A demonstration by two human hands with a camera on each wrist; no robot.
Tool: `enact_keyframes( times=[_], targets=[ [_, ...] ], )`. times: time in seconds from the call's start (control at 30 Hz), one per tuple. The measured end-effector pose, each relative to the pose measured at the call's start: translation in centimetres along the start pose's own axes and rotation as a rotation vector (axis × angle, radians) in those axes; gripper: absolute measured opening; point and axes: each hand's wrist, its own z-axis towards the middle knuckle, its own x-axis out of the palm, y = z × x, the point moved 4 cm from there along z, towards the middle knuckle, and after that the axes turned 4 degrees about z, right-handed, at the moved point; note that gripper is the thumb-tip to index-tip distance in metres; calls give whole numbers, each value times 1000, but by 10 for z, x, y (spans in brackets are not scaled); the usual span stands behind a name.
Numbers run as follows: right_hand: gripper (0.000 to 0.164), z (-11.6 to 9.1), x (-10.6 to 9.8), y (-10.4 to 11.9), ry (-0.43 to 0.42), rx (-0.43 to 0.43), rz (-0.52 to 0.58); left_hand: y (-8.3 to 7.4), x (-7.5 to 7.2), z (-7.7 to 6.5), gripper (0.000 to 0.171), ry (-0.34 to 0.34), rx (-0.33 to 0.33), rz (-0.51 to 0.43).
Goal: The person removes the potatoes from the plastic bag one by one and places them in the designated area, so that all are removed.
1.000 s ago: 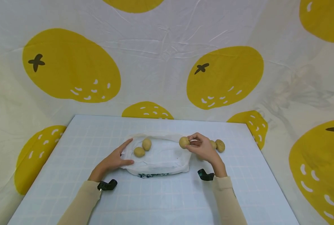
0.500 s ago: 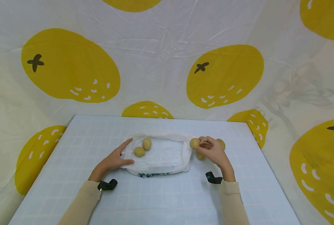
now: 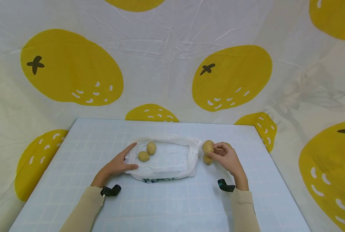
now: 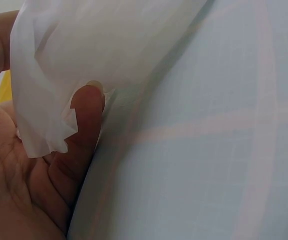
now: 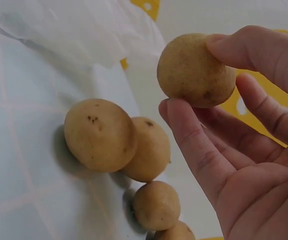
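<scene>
A white plastic bag (image 3: 169, 176) with dark print lies spread open on the table, two potatoes (image 3: 143, 156) touching inside its left part. At its left end my left hand (image 3: 116, 165) rests with thumb and fingers spread across the side; in the left wrist view the thumb lies against the thin plastic (image 4: 98, 45). Right of the bag, my right hand (image 3: 228, 158) pinches a potato (image 5: 194, 70) between thumb and fingertips, raised off the table. Below it several loose potatoes (image 5: 101, 135) sit close together; the hand partly hides them in the head view.
The table (image 3: 166, 209) has a pale blue checked cover. Behind it hangs a white cloth (image 3: 158, 71) with large yellow fruit prints. Each wrist carries a small black camera (image 3: 111, 190).
My right hand has moved right with the potato, from above the bag's right part to over the loose potatoes. The left hand and the two potatoes in the bag have stayed put.
</scene>
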Motion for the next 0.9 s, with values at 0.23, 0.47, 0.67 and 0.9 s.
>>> enact_keyframes(
  times=[0.23, 0.47, 0.67, 0.9],
  targets=[
    [40, -8, -12, -10, -36, 15, 0, 1, 0, 1, 105, 1, -8, -3],
    [45, -14, -21, -20, -75, 58, -56, 0, 0, 1, 106, 4, -8, 2],
    [45, -16, -25, -27, -91, 81, -83, -2, 0, 0, 105, 4, 2, -1],
    [50, -17, -29, -36, -90, 139, -76, -2, -1, 0, 105, -1, 6, 3]
  ],
)
